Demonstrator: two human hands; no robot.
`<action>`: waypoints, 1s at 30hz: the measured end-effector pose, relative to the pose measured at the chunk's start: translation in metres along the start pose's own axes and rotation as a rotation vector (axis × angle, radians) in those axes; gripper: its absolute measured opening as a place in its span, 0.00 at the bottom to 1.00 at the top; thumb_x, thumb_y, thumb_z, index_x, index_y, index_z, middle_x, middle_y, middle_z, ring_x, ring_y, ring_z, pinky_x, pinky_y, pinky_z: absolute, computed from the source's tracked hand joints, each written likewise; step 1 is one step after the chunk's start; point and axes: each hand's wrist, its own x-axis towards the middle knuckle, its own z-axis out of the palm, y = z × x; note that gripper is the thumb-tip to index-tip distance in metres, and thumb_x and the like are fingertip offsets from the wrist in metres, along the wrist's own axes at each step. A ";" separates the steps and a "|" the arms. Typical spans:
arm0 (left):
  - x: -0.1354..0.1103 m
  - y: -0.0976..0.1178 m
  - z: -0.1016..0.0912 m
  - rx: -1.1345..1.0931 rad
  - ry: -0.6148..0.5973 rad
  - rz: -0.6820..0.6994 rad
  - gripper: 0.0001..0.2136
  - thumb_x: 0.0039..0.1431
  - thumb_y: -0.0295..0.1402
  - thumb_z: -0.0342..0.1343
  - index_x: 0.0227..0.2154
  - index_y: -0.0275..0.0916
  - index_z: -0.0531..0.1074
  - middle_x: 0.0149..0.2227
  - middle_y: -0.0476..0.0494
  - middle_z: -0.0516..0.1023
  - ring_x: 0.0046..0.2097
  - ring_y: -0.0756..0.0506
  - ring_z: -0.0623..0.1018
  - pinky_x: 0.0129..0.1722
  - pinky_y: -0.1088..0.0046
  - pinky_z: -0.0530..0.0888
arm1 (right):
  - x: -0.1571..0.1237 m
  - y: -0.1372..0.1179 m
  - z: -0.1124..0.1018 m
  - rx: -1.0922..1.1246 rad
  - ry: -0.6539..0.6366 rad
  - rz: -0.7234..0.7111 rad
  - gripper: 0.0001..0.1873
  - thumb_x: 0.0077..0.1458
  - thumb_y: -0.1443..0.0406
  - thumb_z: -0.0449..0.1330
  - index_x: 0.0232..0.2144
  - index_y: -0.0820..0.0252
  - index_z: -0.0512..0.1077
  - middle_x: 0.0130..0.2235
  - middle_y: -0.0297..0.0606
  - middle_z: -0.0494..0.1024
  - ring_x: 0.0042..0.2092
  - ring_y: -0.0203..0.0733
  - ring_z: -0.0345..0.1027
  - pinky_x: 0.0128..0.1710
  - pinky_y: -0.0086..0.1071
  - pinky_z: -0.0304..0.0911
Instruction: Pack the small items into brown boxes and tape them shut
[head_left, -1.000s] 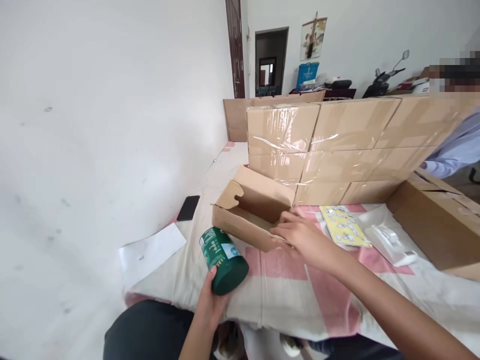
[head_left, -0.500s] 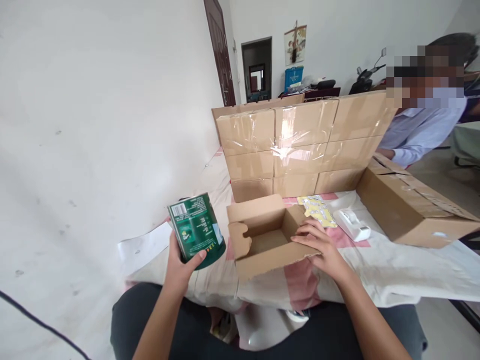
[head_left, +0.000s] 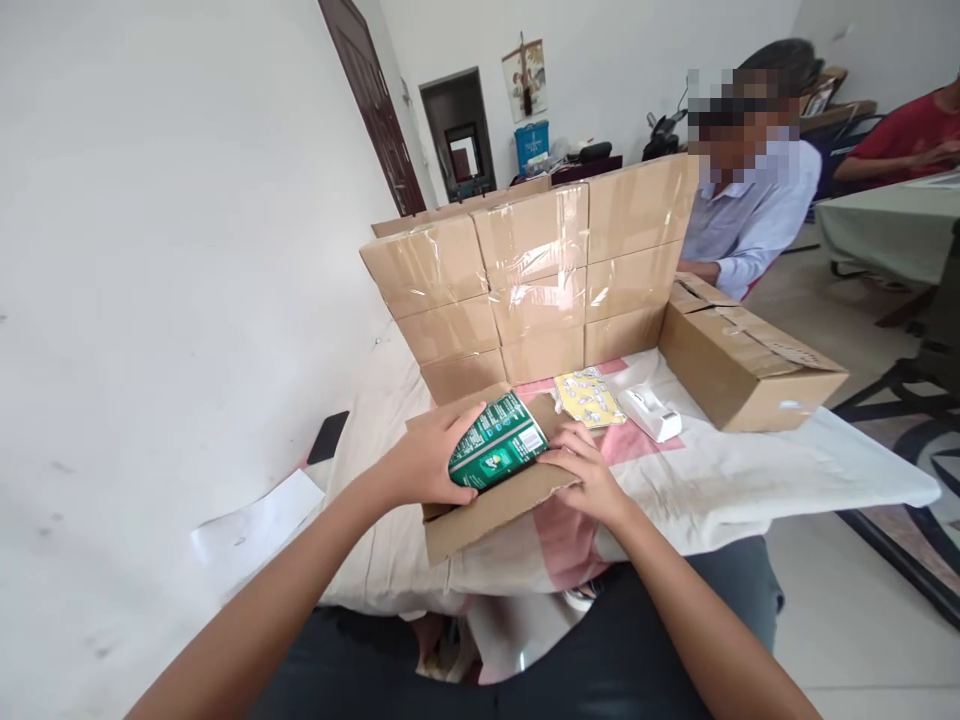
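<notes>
My left hand (head_left: pixel 439 460) is wrapped round one end of a green canister (head_left: pixel 499 445) with white print and a barcode. The canister lies on its side, partly down in an open cardboard box (head_left: pixel 480 525), whose inside it mostly hides. On the box's right end, my right hand (head_left: pixel 585 465) grips the cardboard flap, fingers over the edge close to the canister. Just behind that hand lies a yellow patterned card (head_left: pixel 590 397), and beside it a white tape dispenser (head_left: pixel 651 410).
A taped wall of stacked cartons (head_left: pixel 536 280) rises at the table's back. A larger closed carton (head_left: pixel 750 360) stands at right. White paper (head_left: pixel 259 515) and a black flat object (head_left: pixel 328 437) lie at left. A person in a light shirt (head_left: pixel 765 210) sits beyond the cartons.
My left hand has carried the canister rightward from beside the box and turned it onto its side in the opening. My right hand stays on the box's right end. The view has shifted right.
</notes>
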 end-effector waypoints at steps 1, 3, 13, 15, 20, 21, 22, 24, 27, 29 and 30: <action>0.003 -0.003 0.006 -0.019 -0.006 -0.005 0.57 0.46 0.41 0.70 0.76 0.46 0.44 0.73 0.34 0.59 0.68 0.23 0.66 0.64 0.50 0.67 | -0.002 0.001 0.001 -0.001 0.022 0.017 0.23 0.49 0.73 0.58 0.47 0.51 0.78 0.43 0.42 0.71 0.52 0.53 0.68 0.52 0.52 0.71; 0.006 -0.008 0.015 -0.030 -0.015 -0.028 0.56 0.47 0.42 0.69 0.76 0.46 0.44 0.72 0.33 0.61 0.67 0.23 0.67 0.63 0.50 0.68 | -0.005 0.001 0.005 -0.017 0.073 0.047 0.22 0.48 0.71 0.59 0.46 0.52 0.78 0.46 0.42 0.68 0.52 0.52 0.68 0.52 0.51 0.71; 0.010 -0.020 0.034 0.128 -0.046 0.107 0.43 0.61 0.39 0.57 0.76 0.42 0.46 0.62 0.30 0.69 0.62 0.29 0.65 0.63 0.49 0.63 | 0.001 -0.009 0.017 -0.091 0.294 0.166 0.23 0.53 0.64 0.67 0.46 0.50 0.60 0.46 0.40 0.65 0.48 0.50 0.70 0.49 0.51 0.71; 0.019 -0.025 0.043 0.189 -0.064 0.134 0.38 0.63 0.31 0.52 0.75 0.44 0.51 0.60 0.31 0.70 0.60 0.31 0.67 0.62 0.52 0.65 | 0.001 -0.008 0.018 -0.096 0.304 0.168 0.22 0.53 0.64 0.66 0.45 0.50 0.60 0.45 0.39 0.64 0.47 0.50 0.70 0.48 0.51 0.70; 0.037 -0.033 0.070 0.206 -0.081 0.106 0.28 0.65 0.32 0.51 0.68 0.50 0.65 0.54 0.33 0.74 0.54 0.33 0.72 0.52 0.56 0.73 | -0.001 -0.003 0.019 -0.097 0.304 0.189 0.21 0.54 0.64 0.66 0.46 0.51 0.61 0.45 0.40 0.66 0.48 0.51 0.70 0.49 0.51 0.69; 0.037 -0.033 0.073 0.197 -0.074 0.098 0.27 0.65 0.34 0.51 0.68 0.51 0.67 0.54 0.33 0.74 0.53 0.33 0.73 0.50 0.57 0.74 | -0.001 -0.003 0.019 -0.101 0.301 0.188 0.20 0.54 0.64 0.65 0.46 0.51 0.62 0.45 0.40 0.66 0.47 0.51 0.70 0.49 0.51 0.69; 0.037 -0.033 0.073 0.186 -0.066 0.091 0.26 0.65 0.36 0.52 0.67 0.51 0.68 0.53 0.33 0.74 0.52 0.33 0.74 0.48 0.58 0.74 | 0.000 -0.003 0.018 -0.108 0.302 0.184 0.20 0.54 0.64 0.65 0.46 0.51 0.62 0.44 0.40 0.67 0.47 0.51 0.70 0.48 0.51 0.69; 0.034 -0.030 0.070 0.151 -0.045 0.084 0.23 0.67 0.40 0.51 0.63 0.51 0.72 0.50 0.34 0.76 0.48 0.34 0.77 0.46 0.59 0.74 | 0.000 -0.004 0.016 -0.121 0.302 0.175 0.18 0.55 0.64 0.65 0.46 0.51 0.63 0.44 0.40 0.68 0.47 0.51 0.70 0.47 0.50 0.70; 0.024 -0.025 0.055 0.072 -0.009 0.110 0.21 0.71 0.46 0.45 0.54 0.48 0.80 0.44 0.36 0.80 0.47 0.35 0.79 0.49 0.58 0.74 | 0.000 -0.006 0.014 -0.124 0.280 0.155 0.15 0.58 0.66 0.63 0.46 0.51 0.64 0.44 0.41 0.69 0.46 0.50 0.71 0.47 0.47 0.70; 0.013 -0.022 0.039 0.028 0.023 0.146 0.23 0.74 0.46 0.41 0.48 0.48 0.82 0.45 0.38 0.82 0.49 0.36 0.79 0.54 0.56 0.73 | -0.001 -0.007 0.013 -0.109 0.269 0.146 0.15 0.59 0.67 0.63 0.46 0.51 0.65 0.45 0.41 0.70 0.46 0.49 0.72 0.47 0.46 0.70; 0.006 -0.022 0.031 -0.051 0.079 0.127 0.22 0.73 0.47 0.42 0.46 0.47 0.82 0.45 0.39 0.82 0.50 0.36 0.79 0.56 0.55 0.72 | -0.001 -0.007 0.013 -0.102 0.267 0.145 0.15 0.59 0.68 0.63 0.47 0.51 0.66 0.45 0.41 0.70 0.47 0.49 0.72 0.47 0.46 0.71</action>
